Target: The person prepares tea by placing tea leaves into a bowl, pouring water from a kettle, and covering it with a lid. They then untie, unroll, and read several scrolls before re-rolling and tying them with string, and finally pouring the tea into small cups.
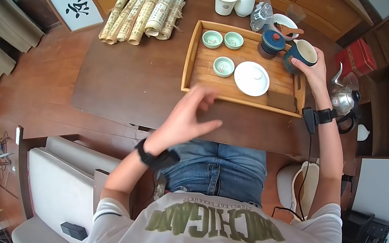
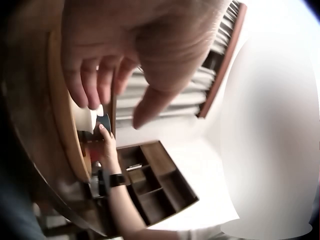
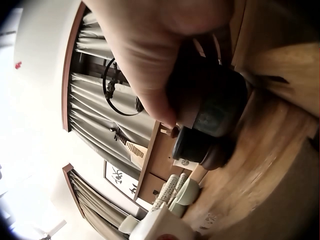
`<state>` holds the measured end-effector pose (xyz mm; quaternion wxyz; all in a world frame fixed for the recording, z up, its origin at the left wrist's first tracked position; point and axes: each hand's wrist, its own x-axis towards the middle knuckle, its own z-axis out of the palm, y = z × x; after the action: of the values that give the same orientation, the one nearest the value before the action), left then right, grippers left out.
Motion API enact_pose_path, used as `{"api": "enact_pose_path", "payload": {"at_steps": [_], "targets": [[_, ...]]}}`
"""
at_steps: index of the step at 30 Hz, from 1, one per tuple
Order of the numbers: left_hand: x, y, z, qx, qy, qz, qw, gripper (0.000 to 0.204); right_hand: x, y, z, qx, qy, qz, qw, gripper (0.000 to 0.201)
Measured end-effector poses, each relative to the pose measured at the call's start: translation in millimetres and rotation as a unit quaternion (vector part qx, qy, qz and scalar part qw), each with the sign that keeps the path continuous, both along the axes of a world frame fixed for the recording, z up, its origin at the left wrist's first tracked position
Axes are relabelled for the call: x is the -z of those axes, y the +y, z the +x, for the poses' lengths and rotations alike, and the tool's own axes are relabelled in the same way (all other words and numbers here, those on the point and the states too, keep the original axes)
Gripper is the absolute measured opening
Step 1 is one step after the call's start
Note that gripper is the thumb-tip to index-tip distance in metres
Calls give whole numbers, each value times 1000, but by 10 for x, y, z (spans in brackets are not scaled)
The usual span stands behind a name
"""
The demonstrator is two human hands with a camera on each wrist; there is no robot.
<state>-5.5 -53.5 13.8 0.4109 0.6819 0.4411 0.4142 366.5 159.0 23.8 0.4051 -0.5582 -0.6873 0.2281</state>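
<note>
My right hand (image 1: 316, 72) grips a dark blue pitcher (image 1: 292, 61) with a pale inside and a small spout, over the right end of the wooden tray (image 1: 190, 69). In the right wrist view the thumb lies along the pitcher (image 3: 217, 112). Beside it stands a dark blue lidded jar (image 1: 272, 43) with a reddish knob. My left hand (image 1: 188, 115), slightly blurred, is raised near the tray's front edge, thumb spread, fingers loosely bent, holding nothing. Several pale green cups (image 1: 223, 66) and a white lidded bowl (image 1: 252, 78) sit on the tray.
Rolled scrolls of written slips (image 1: 154, 9) lie at the back left of the table. A white cup (image 1: 224, 2), a utensil holder (image 1: 245, 4) and a white bowl (image 1: 285, 24) stand behind the tray. To the right are a steel kettle (image 1: 344, 100) and a red box (image 1: 362, 58).
</note>
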Motion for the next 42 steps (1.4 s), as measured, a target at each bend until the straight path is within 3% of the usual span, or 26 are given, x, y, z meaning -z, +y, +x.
{"api": "enact_pose_path", "payload": {"at_steps": [1, 4, 8, 14, 20, 27, 33, 42], "targets": [[-54, 178, 50, -26, 106, 116, 987, 76, -22, -42, 14, 0, 5, 3, 1000, 76], [-231, 621, 215, -11, 172, 197, 965, 85, -126, -229, 15, -16, 9, 18, 1000, 77], [-139, 1023, 459, 15, 240, 182, 953, 102, -272, -537, -30, -30, -4, 10, 1000, 77], [-320, 1198, 710, 93, 353, 123, 923, 104, -377, -832, -15, -54, 44, 9, 998, 76], [-292, 1419, 824, 95, 360, 146, 917, 94, -400, -1098, 69, -66, 92, 7, 993, 75], [-273, 1778, 1187, 88, 292, 174, 936, 84, -408, -1360, 102, -34, 9, 9, 999, 76], [-171, 1815, 1388, 99, 309, 162, 932, 91, -390, -1479, 125, -54, 44, 9, 998, 74], [-63, 1798, 1352, 128, 246, 137, 951, 98, -353, -1600, -206, -102, 122, -3, 987, 77]]}}
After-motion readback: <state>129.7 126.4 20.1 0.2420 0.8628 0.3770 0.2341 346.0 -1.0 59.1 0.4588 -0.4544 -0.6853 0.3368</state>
